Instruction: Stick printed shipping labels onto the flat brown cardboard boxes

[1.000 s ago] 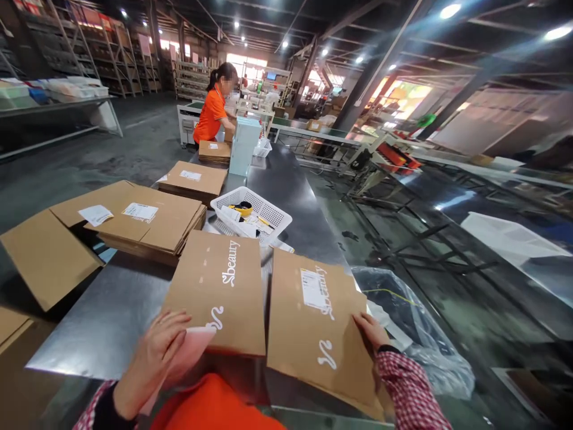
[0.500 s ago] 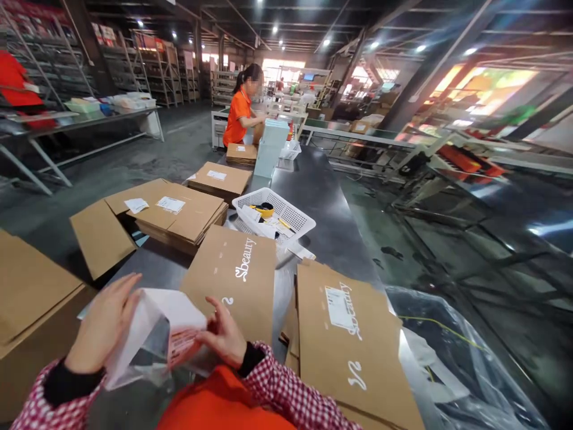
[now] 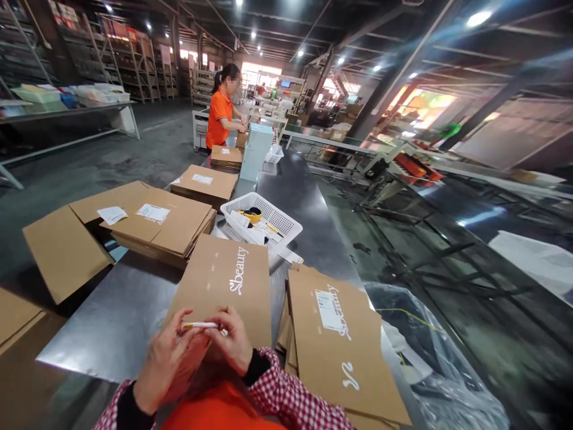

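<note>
In the head view, my left hand (image 3: 163, 355) and my right hand (image 3: 233, 337) are close together near the front of the table. Between their fingertips they pinch a folded white sheet (image 3: 203, 325), seen almost edge-on. A yellowish mark shows at its left end, and a reddish area hangs below, partly hidden by the left hand. Just beyond and beneath the hands lies a flat brown cardboard box (image 3: 224, 269) with white "beauty" lettering. To the right of it, another such flat box (image 3: 344, 352) carries a white label.
A white plastic basket (image 3: 286, 230) holds yellow tape and papers. Stacks of labelled flat cardboard (image 3: 179, 221) line the left side of the metal table (image 3: 111, 322). Clear plastic (image 3: 447, 370) hangs at the right edge. A co-worker in orange (image 3: 219, 116) stands at the far end.
The white sheet was spread open between my hands; now it is compact and edge-on. My left hand has come rightward to the right one. The view has turned right.
</note>
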`<control>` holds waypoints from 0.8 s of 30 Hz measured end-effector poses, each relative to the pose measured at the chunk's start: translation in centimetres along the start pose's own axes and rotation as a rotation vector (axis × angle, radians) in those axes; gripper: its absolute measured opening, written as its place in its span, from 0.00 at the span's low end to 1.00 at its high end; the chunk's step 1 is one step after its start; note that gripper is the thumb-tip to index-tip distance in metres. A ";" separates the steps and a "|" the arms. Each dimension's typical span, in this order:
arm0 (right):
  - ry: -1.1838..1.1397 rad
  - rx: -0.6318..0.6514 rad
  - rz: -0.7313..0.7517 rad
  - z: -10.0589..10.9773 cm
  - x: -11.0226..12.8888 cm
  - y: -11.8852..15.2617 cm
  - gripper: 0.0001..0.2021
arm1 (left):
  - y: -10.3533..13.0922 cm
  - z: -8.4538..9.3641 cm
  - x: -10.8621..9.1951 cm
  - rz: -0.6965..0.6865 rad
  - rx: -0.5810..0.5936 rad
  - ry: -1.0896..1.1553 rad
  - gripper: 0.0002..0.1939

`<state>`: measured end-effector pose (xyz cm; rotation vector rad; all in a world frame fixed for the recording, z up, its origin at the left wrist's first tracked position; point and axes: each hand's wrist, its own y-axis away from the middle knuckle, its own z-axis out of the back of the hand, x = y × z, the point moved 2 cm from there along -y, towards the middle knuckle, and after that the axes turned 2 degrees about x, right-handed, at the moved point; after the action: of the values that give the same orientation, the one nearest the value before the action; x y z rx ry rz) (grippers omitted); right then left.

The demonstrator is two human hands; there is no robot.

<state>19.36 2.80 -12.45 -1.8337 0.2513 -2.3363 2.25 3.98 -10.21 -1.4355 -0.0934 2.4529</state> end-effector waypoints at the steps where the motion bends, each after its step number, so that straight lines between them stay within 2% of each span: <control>1: -0.019 -0.031 0.000 -0.1 -0.1 -0.2 0.06 | -0.3 -0.1 0.3 0.018 -0.011 -0.015 0.22; 4: -0.171 -0.007 -0.115 -0.8 -1.2 -0.9 0.11 | -1.1 -0.3 1.3 0.041 0.002 -0.026 0.25; 7: -0.389 0.149 -0.313 -1.5 -2.6 -1.6 0.21 | -1.6 -0.5 2.2 0.049 0.105 0.065 0.25; 9: -0.351 0.201 -0.335 -1.4 -3.0 -2.2 0.20 | -1.8 -0.5 2.7 0.065 0.144 0.126 0.24; 12: -0.101 0.126 -0.215 -1.0 -2.5 -3.1 0.15 | -2.0 -0.3 2.9 0.089 0.135 0.146 0.23; 14: -0.007 0.059 -0.121 -1.0 -1.7 -3.3 0.13 | -2.2 -0.2 3.0 0.108 0.081 0.105 0.25; 17: -0.004 0.000 -0.037 -1.7 -1.0 -3.1 0.10 | -2.8 0.0 3.1 0.116 -0.018 0.001 0.28; 19: -0.029 -0.030 -0.026 -2.1 -1.0 -2.9 0.10 | -3.2 0.1 3.3 0.089 -0.038 -0.034 0.28; 22: -0.050 -0.062 -0.094 -1.2 -2.0 -3.8 0.12 | -3.2 0.3 4.5 0.014 0.070 -0.053 0.22; 24: -0.078 -0.182 -0.160 1.1 -2.9 -5.9 0.14 | -2.8 0.5 5.9 -0.042 0.208 -0.105 0.21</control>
<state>20.98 9.15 -13.54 -2.0969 0.3281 -2.4095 -0.22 8.39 -14.38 -1.2063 0.1058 2.4217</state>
